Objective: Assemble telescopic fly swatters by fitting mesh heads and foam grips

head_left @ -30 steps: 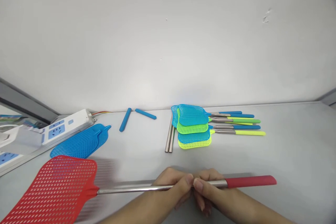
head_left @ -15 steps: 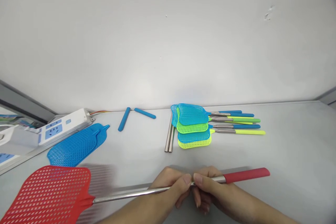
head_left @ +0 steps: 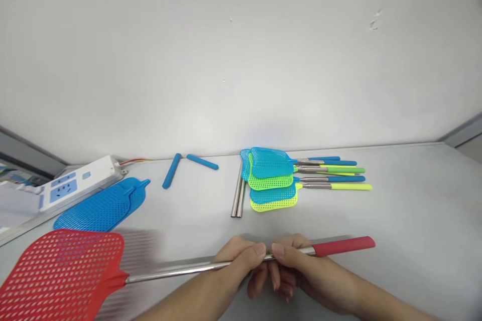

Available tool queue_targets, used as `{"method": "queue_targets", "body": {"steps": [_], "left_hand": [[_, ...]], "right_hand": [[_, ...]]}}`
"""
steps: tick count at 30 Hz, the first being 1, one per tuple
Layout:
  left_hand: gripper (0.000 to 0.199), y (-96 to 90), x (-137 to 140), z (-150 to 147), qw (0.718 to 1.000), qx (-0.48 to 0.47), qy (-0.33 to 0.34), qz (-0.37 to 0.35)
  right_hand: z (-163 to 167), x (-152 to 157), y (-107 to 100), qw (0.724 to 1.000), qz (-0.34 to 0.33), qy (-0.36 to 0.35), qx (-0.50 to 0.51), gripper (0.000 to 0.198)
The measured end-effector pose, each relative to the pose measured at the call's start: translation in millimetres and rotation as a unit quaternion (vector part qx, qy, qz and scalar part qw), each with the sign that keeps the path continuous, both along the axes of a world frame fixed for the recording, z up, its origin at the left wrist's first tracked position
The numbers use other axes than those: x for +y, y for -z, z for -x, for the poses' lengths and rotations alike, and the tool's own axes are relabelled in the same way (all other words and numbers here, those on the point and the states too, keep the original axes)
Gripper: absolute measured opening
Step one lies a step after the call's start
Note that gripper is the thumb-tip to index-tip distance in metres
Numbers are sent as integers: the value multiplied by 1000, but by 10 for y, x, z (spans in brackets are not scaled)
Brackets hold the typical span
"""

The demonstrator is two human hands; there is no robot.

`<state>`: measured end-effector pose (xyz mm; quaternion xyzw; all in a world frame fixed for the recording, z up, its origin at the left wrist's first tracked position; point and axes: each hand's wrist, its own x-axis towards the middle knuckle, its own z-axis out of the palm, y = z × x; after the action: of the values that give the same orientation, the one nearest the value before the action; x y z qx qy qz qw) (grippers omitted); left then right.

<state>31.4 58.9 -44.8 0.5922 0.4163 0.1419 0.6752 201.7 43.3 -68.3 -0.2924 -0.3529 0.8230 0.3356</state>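
Observation:
A red fly swatter (head_left: pixel 75 273) with a perforated head and a long metal rod lies across both hands. My left hand (head_left: pixel 244 261) pinches the rod near its middle, thumb on top. Close beside it, my right hand (head_left: pixel 293 261) pinches the rod just left of the red grip (head_left: pixel 344 246). The swatter's head hangs at the lower left, partly cut off by the frame edge. Beyond my hands lies a pile of blue, green and yellow fly swatters (head_left: pixel 271 163), their handles pointing right.
Two bare metal rods (head_left: pixel 237 195) lie left of the pile. Two blue grips (head_left: pixel 172 170) rest near the wall. Loose blue swatter heads (head_left: pixel 98 205) lie beside a white power strip (head_left: pixel 81 180) on the left. A pale wall (head_left: pixel 233 60) closes off the table's back.
The camera view has shifted slightly, so the table's things appear further left. Both hands still grip the rod close together; the swatter sits slightly higher in the view.

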Motion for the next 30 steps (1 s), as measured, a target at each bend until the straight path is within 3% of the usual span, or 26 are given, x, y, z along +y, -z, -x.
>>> {"method": "queue_targets", "body": {"steps": [21,30], "left_hand": [[49,-30,17,-38,1000,2,17,-16],[48,69,40,-70,997,-83,1,-5]], "right_hand": [[23,0,-55,999,32,27,20,37],[10,36,-31,999,24,10,26,36]]}}
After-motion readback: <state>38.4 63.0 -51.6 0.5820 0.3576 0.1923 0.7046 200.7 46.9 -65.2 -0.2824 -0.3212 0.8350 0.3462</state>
